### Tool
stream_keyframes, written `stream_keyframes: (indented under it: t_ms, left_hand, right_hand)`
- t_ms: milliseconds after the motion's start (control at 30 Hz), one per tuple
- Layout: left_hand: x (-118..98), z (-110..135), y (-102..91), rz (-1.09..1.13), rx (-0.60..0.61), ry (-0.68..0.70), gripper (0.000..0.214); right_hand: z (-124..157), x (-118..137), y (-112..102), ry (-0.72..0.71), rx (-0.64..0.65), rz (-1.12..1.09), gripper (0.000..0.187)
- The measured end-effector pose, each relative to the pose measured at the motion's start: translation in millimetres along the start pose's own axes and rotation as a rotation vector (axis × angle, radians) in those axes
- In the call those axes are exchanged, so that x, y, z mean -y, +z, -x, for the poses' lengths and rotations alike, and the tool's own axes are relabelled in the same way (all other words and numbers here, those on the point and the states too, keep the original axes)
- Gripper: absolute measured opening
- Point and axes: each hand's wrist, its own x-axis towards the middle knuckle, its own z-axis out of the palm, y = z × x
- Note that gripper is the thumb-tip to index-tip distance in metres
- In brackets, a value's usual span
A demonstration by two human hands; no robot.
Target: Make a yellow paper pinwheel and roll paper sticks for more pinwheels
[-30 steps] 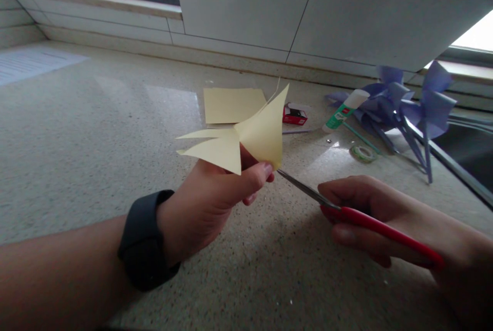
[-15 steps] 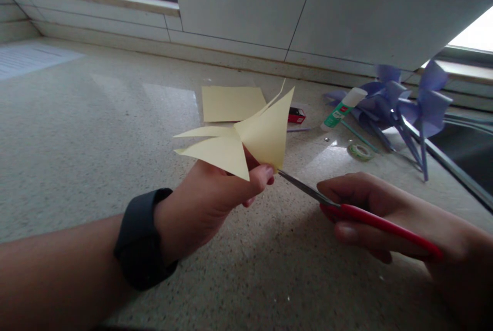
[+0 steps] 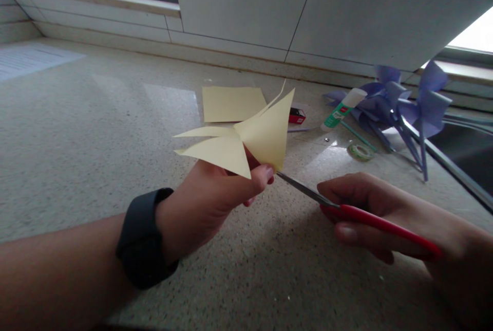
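Fingers [image 3: 259, 177] of your left hand [image 3: 210, 202] pinch the cut yellow paper [image 3: 265, 135], held up over the counter [image 3: 77, 130] at centre. Your right hand [image 3: 365, 202], near right, wraps around the red-handled scissors [image 3: 377, 224], whose blade tips meet the paper's lower corner. Far right, the glue stick [image 3: 341, 110] has a green label, too small to read.

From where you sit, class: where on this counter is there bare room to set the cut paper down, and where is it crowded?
Bare: the wide stretch of counter left of the flat yellow sheet, up to the white paper. Crowded: right, around glue stick, tape roll and purple pinwheels.
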Motion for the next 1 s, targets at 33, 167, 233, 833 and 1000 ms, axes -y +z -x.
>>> stream_keyframes:
  t_ms: [33,167,233,833,1000]
  left_hand:
    - [-0.3,-0.2,0.4,-0.006,-0.002,-0.001,0.017]
    - [-1.8,-0.7,0.9,-0.010,-0.009,-0.005,0.019]
    - [-1.8,-0.4,0.1,-0.002,-0.006,-0.002,0.017]
    - [-0.1,0.3,-1.6,0.019,0.030,-0.025,0.013]
    - [0.5,-0.6,-1.8,0.056,0.053,-0.034,0.008]
  right_hand:
    - [0.2,0.2,0.7,0.001,0.003,0.003,0.048]
    - [3.7,2.4,8.5,-0.015,-0.060,0.015,0.052]
    - [5.5,2.9,12.0,-0.032,-0.134,0.016,0.054]
    - [1.1,-8.2,-3.6,-0.028,0.039,-0.053,0.045]
    - [2.6,-5.0,-4.7,-0.011,0.057,-0.017,0.046]
